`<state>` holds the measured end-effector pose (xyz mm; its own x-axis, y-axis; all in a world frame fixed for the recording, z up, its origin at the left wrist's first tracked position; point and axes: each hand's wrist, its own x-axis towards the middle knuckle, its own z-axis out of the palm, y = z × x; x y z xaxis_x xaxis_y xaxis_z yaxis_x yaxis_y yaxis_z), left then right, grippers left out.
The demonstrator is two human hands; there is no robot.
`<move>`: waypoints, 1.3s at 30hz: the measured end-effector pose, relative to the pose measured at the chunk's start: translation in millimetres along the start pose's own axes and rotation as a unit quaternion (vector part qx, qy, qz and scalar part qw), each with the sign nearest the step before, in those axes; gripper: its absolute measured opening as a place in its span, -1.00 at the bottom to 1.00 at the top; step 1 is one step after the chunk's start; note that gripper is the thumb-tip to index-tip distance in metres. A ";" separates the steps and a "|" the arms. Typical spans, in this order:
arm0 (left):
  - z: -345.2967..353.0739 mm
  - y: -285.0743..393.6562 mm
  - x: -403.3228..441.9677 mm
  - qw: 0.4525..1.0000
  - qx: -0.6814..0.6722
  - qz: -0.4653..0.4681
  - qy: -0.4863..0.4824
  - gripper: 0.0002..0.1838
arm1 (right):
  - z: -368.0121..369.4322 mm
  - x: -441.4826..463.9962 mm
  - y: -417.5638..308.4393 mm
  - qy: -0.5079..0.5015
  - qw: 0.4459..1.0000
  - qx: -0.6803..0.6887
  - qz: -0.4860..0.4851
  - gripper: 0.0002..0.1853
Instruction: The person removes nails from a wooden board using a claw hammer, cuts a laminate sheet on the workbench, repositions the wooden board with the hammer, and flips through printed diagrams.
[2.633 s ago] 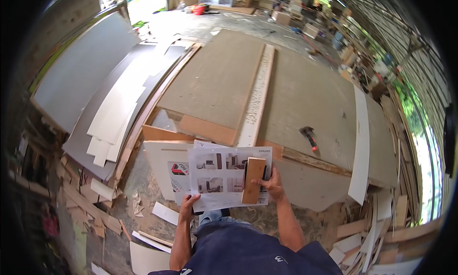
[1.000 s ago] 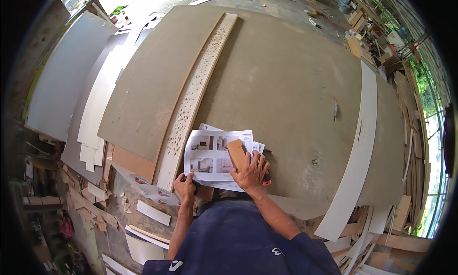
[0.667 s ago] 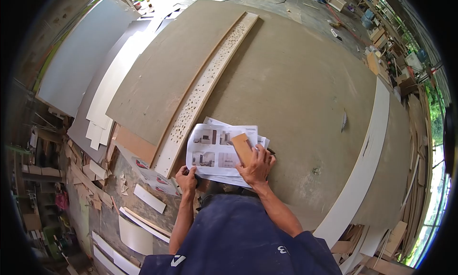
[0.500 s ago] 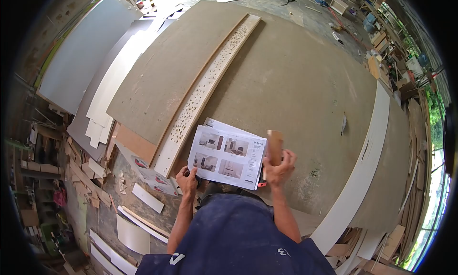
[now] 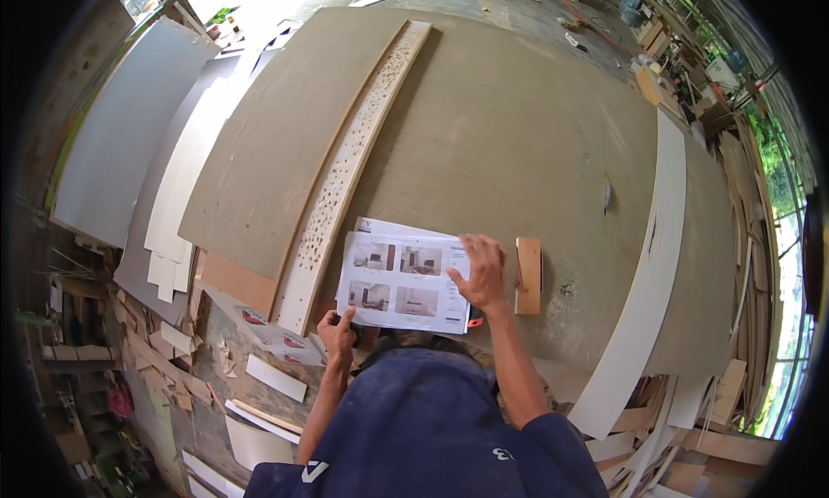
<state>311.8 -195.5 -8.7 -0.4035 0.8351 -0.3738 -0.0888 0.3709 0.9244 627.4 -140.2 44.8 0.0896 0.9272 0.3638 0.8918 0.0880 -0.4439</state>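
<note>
A stack of printed sheets [image 5: 382, 269] with interior photos lies on the near side of the large brown board. At its lower left corner my left hand [image 5: 337, 330] pinches the sheets, thumb on top. My right hand [image 5: 481, 274] is open over the upper right edge of the stack, thumb apart from the fingers; whether the fingertips touch the paper is hard to tell. Just right of that hand a wooden block [image 5: 528, 275] rests on the board. A small red and black item [image 5: 474, 322] pokes out beneath the lower right of the sheets, mostly hidden.
The brown board [image 5: 518, 135] forms the work surface. A long white strip full of holes [image 5: 354, 166] crosses it on the left; a plain white strip [image 5: 643, 308] runs along the right. A dark blade-like piece [image 5: 607, 193] lies nearby. Offcuts [image 5: 160, 347] litter the floor.
The wooden block, held in my right hand before, now rests on the board. My right hand has let go and moved left over the sheets. My left hand keeps its corner.
</note>
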 end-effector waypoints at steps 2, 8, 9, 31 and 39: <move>-1.6 -5.7 -4.9 1.000 0.006 -0.018 -0.005 -0.75 | 8.7 6.0 -0.2 -0.104 0.994 -0.026 -0.027 -0.34; -2.1 -4.9 -4.3 0.999 0.029 -0.041 0.009 -0.67 | 22.6 3.8 13.6 -0.014 1.000 0.007 -0.018 -0.66; -3.5 -1.4 -2.9 0.999 0.028 -0.042 0.011 -0.67 | 23.6 4.7 15.9 0.016 0.999 0.035 -0.016 -0.68; -2.9 -6.1 19.1 0.991 0.132 -0.023 -0.023 -0.73 | 11.5 -12.4 136.9 0.174 0.879 0.308 0.321 -0.77; -0.2 5.1 14.0 0.973 0.229 0.014 -0.033 -0.69 | 4.5 -6.6 130.5 0.166 0.823 0.409 0.358 -0.73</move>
<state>305.5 -182.0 -9.3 -0.3388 0.8667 -0.3662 0.3423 0.4761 0.8100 741.2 -133.2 -19.2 0.6987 0.7101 -0.0868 -0.0257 -0.0963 -0.9950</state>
